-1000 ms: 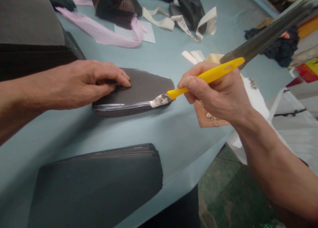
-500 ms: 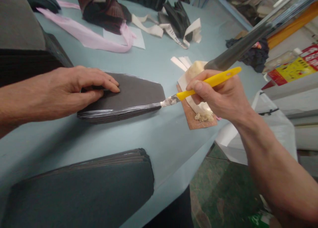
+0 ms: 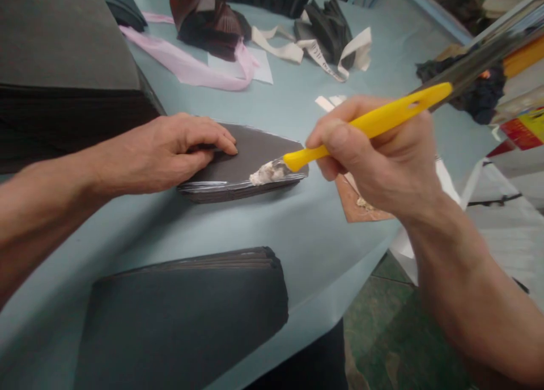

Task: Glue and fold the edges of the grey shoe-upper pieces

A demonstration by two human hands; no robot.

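My left hand (image 3: 165, 152) lies on a small stack of dark grey tapered sheets (image 3: 255, 157), its fingers curled and pressing the top sheet down. My right hand (image 3: 378, 152) is closed round a yellow-handled brush (image 3: 374, 121). The brush's bristles, clotted with whitish paste, touch the near edge of the stack close to its right end. That edge shows pale streaks of paste. The stack rests on a light blue table (image 3: 306, 237).
A larger stack of dark sheets (image 3: 187, 316) lies at the near table edge, and a tall pile (image 3: 63, 84) stands at the far left. A brown card with paste (image 3: 357, 206) sits by my right hand. Pink ribbon (image 3: 191, 67), cream tape and dark fabric lie at the back.
The brush tip has moved left, from the stack's right tip onto its near edge. My left hand keeps pressing the stack. The camera view has shifted.
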